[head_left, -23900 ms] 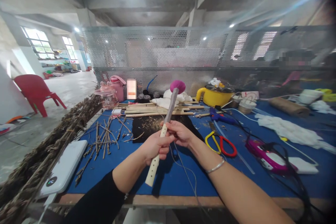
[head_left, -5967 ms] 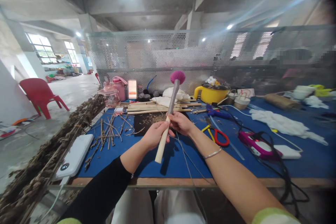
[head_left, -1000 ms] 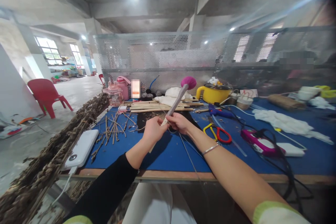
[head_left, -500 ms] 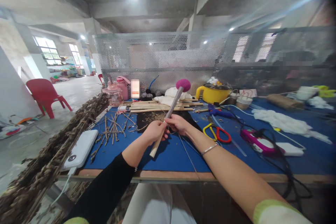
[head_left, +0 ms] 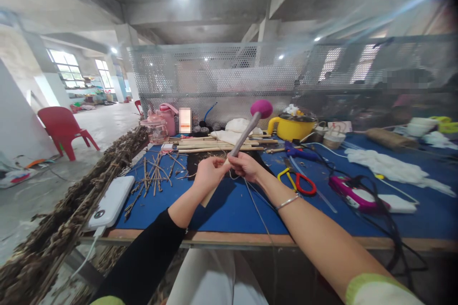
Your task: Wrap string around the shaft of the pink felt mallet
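Both hands are on a mallet with a purple ball head (head_left: 261, 109), a grey-covered upper shaft (head_left: 246, 134) and a bare wooden lower end (head_left: 208, 197). It slants up and away to the right, above the blue table mat. My left hand (head_left: 210, 174) is closed around the wooden part, its thumb and fingertips pinched near the lower edge of the grey covering. Close beside it, my right hand (head_left: 245, 164) grips the shaft at the grey part. From below the right hand a thin grey cord (head_left: 258, 209) runs down over the table edge.
Scissors (head_left: 296, 182) with yellow and red handles lie right of my hands, near a blue glue gun (head_left: 304, 152). Wooden sticks (head_left: 222, 148) and a yellow pot (head_left: 296, 127) stand behind. Twigs (head_left: 153, 174) and a white power bank (head_left: 112, 202) are left; a magenta power strip (head_left: 352, 193) lies right.
The mallet's head has swung right and slightly up, and looks larger. My left hand has moved a little left and up, its fingertips now pinched at the shaft.
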Available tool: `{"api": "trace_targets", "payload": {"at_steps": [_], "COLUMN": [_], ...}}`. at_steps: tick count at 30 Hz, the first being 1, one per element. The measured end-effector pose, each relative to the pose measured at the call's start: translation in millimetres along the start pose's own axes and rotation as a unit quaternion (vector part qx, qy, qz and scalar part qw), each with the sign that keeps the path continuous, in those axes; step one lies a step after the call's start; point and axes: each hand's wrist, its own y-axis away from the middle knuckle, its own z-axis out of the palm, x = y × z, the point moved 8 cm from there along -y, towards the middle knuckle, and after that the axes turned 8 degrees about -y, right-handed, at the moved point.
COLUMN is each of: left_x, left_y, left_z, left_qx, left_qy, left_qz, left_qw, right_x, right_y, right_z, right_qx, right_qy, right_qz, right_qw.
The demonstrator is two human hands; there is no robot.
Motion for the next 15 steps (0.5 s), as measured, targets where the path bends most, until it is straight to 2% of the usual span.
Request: {"api": "trace_targets", "payload": {"at_steps": [3,6,8,10,12,15], "left_x": [0.0,-0.1,0.8,0.6,0.7,1.3], "left_y": [1.3,4.0,5.4,4.5,2.4,1.6], "left_z": [7.4,16.9,21.5,18.7,7.9,-3.0], "left_qx": [-0.041,-0.094,-0.126,-0.119,-0.063,-0.003], "left_qy": [0.099,0.188,0.203,0.144,0.03,-0.107], "left_qz": [-0.04,-0.089,-0.093,-0.066,-0.022,0.016], "left_qw": [0.993,0.974,0.967,0.98,0.997,0.994], "right_x": [2.8,5.0,7.3,11.7,15.4,16.2], "right_y": [1.0,1.4,0.7,-0.5,-1.9,-2.8], "right_z": [1.6,3.2,2.7,0.4,-2.6,-5.2], "right_qx": [-0.001,0.002,0.008,0.02,0.031,0.042], "right_qy": [-0.007,-0.014,-0.016,-0.01,0.013,0.047], "right_qz": [0.018,0.029,0.036,0.05,0.058,0.052], "right_qw": [1.0,0.999,0.999,0.999,0.998,0.997]}}
